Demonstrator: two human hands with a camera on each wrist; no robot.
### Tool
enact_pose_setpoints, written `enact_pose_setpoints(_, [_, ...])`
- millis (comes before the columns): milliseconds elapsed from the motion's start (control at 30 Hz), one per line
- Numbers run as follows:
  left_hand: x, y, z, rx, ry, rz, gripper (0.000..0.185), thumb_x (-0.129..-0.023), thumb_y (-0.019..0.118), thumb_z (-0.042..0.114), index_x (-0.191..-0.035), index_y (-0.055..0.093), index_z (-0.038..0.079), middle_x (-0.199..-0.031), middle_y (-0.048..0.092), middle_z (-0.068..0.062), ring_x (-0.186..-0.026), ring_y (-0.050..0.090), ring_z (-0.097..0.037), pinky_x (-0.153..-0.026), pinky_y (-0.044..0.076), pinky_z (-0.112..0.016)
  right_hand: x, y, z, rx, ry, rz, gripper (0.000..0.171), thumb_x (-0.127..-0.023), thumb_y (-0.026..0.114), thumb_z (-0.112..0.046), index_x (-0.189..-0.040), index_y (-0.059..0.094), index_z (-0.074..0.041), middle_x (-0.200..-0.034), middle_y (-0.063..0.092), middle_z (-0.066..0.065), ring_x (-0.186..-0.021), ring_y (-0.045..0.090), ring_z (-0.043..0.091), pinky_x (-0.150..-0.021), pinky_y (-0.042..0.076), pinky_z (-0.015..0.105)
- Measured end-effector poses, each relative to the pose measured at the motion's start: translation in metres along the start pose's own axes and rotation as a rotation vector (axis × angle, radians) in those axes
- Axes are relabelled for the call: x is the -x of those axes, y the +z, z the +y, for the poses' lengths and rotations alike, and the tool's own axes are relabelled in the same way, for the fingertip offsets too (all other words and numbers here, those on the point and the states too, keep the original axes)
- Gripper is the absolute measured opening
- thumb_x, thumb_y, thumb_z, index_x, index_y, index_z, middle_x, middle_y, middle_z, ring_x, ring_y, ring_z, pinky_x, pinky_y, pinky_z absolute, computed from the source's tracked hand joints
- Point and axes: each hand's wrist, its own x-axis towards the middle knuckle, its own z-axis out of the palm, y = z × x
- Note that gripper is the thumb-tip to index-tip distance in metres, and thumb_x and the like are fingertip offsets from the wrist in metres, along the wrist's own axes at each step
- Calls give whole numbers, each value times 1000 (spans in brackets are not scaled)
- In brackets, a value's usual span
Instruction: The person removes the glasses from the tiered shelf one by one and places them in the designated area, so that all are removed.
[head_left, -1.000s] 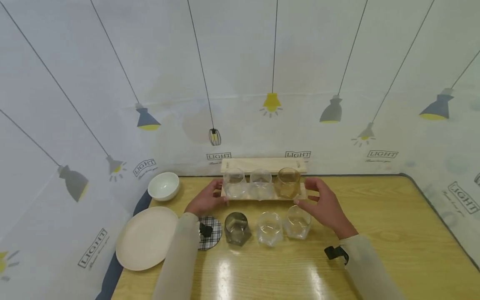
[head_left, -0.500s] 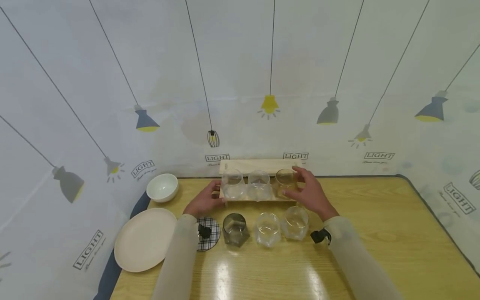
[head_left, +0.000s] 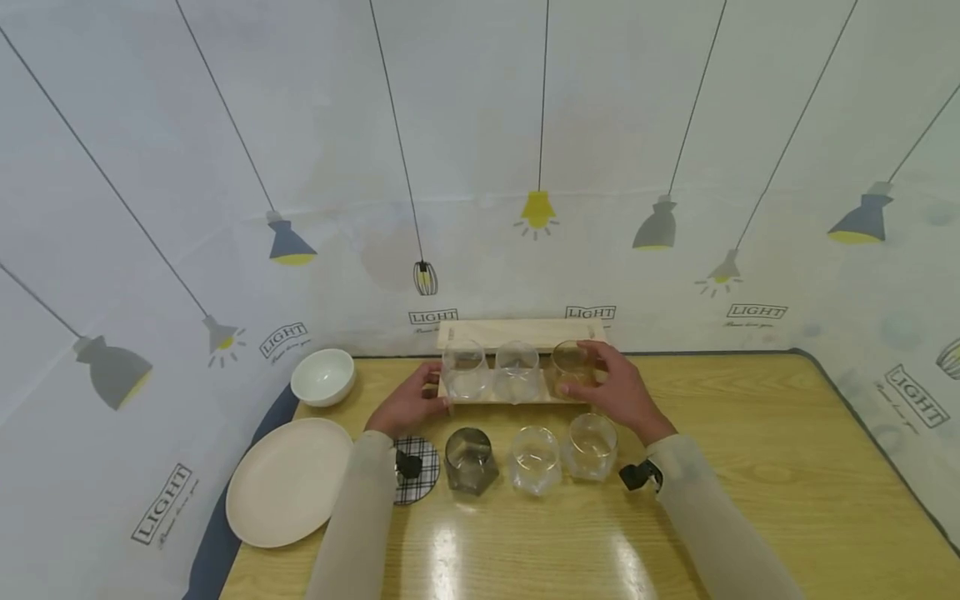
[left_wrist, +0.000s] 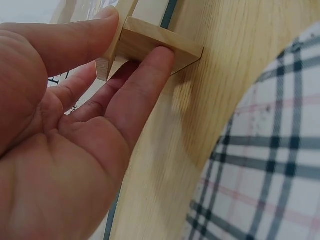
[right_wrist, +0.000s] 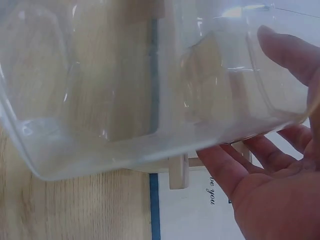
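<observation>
Altogether six glasses stand on the wooden table (head_left: 750, 467): three on the small wooden rack (head_left: 517, 333) at the back and three in a row in front of it. On the rack sit two clear glasses and one amber glass (head_left: 572, 364); the right hand (head_left: 618, 392) curls its fingers round the amber glass at the rack's right end. The left hand (head_left: 408, 404) pinches the rack's left end between thumb and fingers. In front stand one smoky grey glass (head_left: 468, 458) and two clear ones. To the left lie one checked coaster (head_left: 420, 471), one plate (head_left: 288, 482) and one white bowl (head_left: 323, 377).
</observation>
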Motion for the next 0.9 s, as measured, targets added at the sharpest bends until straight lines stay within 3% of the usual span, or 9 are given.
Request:
enact_pose_setpoints(233, [1,1,1,-22,-1,5,65,-101,70,12,-157,39,20,-148,54,-18,-138,58,-39,-110,54,-50,10,-6,-8,-21,-6,-4,89,-85,90,-45,-157,45,-20,-157,51,16,-140,55,47,-99,61,56])
enact_pose_setpoints(500, [-1,3,-4,8,18,24,64,-100,71,12,-156,42,18,-146,55,-19,-136,58,-39,-106,56,-47,24,-14,-27,-63,-74,41,84,-87,89,-34,-159,45,-23,-150,58,12,-136,58,41,-101,59,61])
enact_pose_setpoints(767, [1,3,-5,92,20,41,64,-99,73,12,-156,47,20,-149,56,-18,-137,58,-39,-104,58,-44,43,-13,-44,-103,-172,68,79,-87,90,-25,-155,50,-24,-146,62,10,-136,60,33,-93,63,55])
enact_pose_setpoints(900, [2,6,-5,162,12,61,65,-99,73,11,-158,46,21,-155,51,-16,-140,56,-39,-101,60,-42,54,-11,-53,-128,-194,62,79,-85,91,-23,-154,52,-25,-145,62,7,-135,61,29,-91,64,44])
